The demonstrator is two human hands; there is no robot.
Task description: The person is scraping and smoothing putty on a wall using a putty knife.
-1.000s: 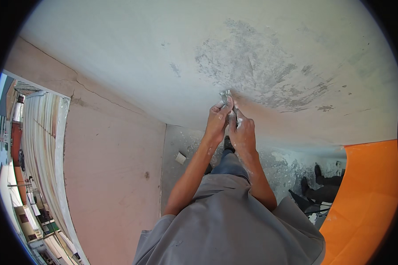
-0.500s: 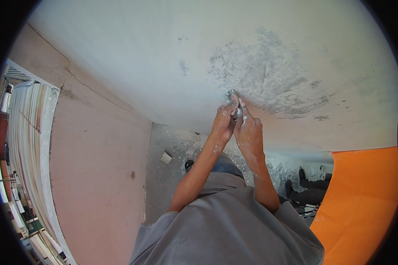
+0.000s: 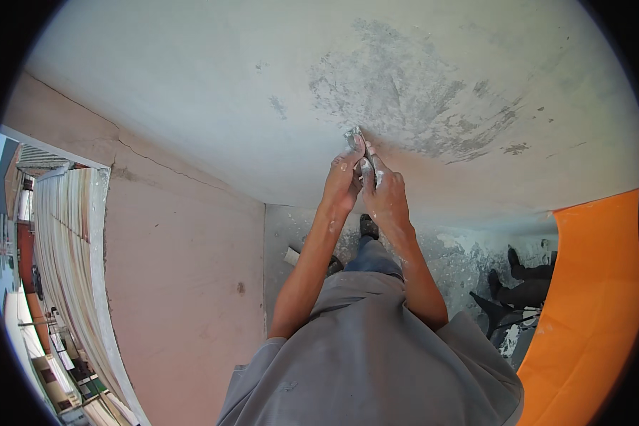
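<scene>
Both my hands are raised against a pale wall and grip one small metal scraper, its blade pressed to the wall. My left hand wraps the handle from the left; my right hand holds it from the right and below. Just above and right of the blade lies a grey scraped patch where the paint is gone. Both hands and forearms are dusted white. The handle is mostly hidden by my fingers.
A pink side wall with a crack stands at the left, beside an opening with a corrugated sheet. An orange surface is at the right. The floor below is speckled with white debris; dark objects lie at the right.
My hands with the scraper have shifted slightly along the wall beneath the scraped patch, and the view has turned a little. The grip is unchanged.
</scene>
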